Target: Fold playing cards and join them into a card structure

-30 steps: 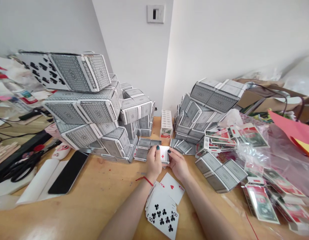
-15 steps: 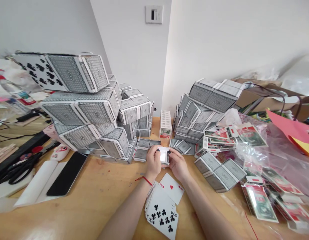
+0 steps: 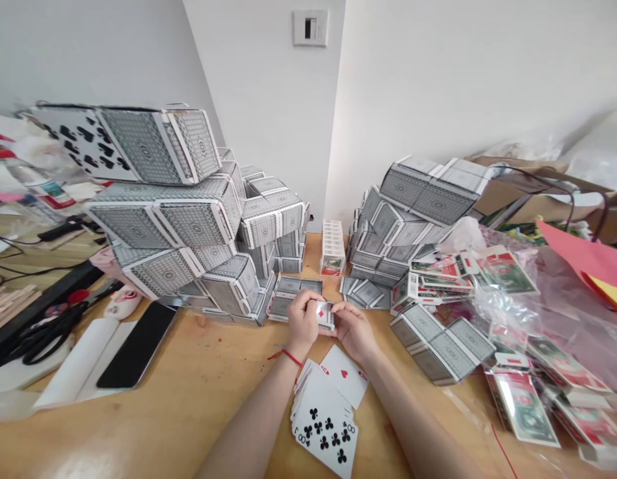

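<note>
Between my two hands, above the middle of the table, is a small piece of folded playing cards (image 3: 325,314), with a red diamond on its white face and a grey patterned edge. My left hand (image 3: 304,322) grips its left side, fingers closed. On the right side, my right hand (image 3: 355,326) pinches it between thumb and fingers. Below my wrists lies a fanned pile of loose playing cards (image 3: 321,412), the eight of clubs on top. An ace of hearts (image 3: 344,374) sticks out beside it. Just beyond my left hand sits a flat tray of folded cards (image 3: 289,287).
Stacked blocks of folded cards rise at left (image 3: 188,219) and right (image 3: 412,213). A card block (image 3: 442,342), card boxes (image 3: 522,406) and plastic wrap lie on the right. A phone (image 3: 138,344) and scissors (image 3: 53,329) lie left; a clear box (image 3: 333,256) stands behind.
The folded piece has been turned or pressed, so a red diamond shows where its face looked blank white. My fingers have shifted slightly around it. The view has moved a little.
</note>
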`<state>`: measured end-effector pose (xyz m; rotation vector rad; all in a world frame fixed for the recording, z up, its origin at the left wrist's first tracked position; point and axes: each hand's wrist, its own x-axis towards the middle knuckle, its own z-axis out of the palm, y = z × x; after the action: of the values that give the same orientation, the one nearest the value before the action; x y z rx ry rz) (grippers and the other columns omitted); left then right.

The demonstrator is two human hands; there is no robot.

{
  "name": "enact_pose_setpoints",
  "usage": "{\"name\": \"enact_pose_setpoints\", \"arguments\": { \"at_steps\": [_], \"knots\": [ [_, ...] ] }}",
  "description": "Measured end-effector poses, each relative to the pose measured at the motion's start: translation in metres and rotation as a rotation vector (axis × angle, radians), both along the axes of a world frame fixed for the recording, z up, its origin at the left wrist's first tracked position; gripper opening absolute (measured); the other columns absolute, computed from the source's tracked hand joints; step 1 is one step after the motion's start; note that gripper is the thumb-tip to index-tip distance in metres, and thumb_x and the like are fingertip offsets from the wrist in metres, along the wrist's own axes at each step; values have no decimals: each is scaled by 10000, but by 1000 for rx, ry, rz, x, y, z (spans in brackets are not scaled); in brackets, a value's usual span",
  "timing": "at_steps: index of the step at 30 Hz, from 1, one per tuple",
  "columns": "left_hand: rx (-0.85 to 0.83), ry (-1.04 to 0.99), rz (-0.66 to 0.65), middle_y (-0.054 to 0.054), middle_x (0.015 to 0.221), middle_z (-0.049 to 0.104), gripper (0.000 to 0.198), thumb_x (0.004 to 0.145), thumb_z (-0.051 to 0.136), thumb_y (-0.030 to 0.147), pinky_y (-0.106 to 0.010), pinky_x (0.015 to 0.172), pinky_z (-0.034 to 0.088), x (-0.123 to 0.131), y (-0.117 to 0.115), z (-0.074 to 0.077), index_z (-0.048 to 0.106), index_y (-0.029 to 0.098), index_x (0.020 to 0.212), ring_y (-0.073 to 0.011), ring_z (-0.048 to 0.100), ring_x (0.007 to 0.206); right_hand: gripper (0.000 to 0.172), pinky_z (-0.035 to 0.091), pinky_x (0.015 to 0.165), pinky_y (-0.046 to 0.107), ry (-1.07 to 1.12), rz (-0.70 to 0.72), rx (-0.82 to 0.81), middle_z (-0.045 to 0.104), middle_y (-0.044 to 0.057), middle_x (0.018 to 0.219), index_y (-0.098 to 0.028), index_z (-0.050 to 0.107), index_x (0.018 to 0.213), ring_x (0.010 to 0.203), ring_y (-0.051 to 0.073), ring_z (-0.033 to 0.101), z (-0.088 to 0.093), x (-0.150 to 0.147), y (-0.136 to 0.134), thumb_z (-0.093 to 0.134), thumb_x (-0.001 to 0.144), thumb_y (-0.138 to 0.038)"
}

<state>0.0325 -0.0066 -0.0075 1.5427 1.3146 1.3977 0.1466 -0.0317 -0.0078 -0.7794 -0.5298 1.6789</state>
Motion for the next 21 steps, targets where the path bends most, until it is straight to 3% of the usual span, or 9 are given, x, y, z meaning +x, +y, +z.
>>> {"name": "enact_pose_setpoints", "arguments": {
  "at_steps": [5,9,13,16,21],
  "knots": [
    [73,33,-83,-10,636,551,200,703,360,155,-248,616,391,-1,-2,2,519,178,584,-135,517,651,109,522,513,309,129,115,-20,565,-22,693,-216,538,762,649,153,565,2,6,1,575,660,-207],
    [103,72,-174,-11,614,528,206,698,351,160,-253,597,380,-2,-4,2,515,180,575,-132,495,614,155,536,462,322,-14,226,-64,586,14,679,-169,547,773,598,160,583,-4,10,3,587,729,-312],
    [86,98,-170,-3,559,476,206,698,338,161,-247,567,364,-3,-4,0,439,185,519,-126,459,572,221,552,469,324,-109,345,-31,584,18,610,-124,581,750,518,129,564,-11,14,4,626,711,-336],
    [58,83,-158,6,560,468,182,709,346,160,-236,558,361,-3,-3,-1,448,184,559,-121,453,568,250,551,451,298,-176,311,19,575,9,563,-119,596,719,486,121,560,-14,14,5,634,697,-365],
    [-68,-32,-107,6,671,551,138,741,435,227,-206,552,389,1,0,0,533,168,819,-111,506,604,278,547,440,293,-265,141,51,602,20,599,-134,620,730,507,136,575,-16,8,6,640,670,-406]
  ]
}}
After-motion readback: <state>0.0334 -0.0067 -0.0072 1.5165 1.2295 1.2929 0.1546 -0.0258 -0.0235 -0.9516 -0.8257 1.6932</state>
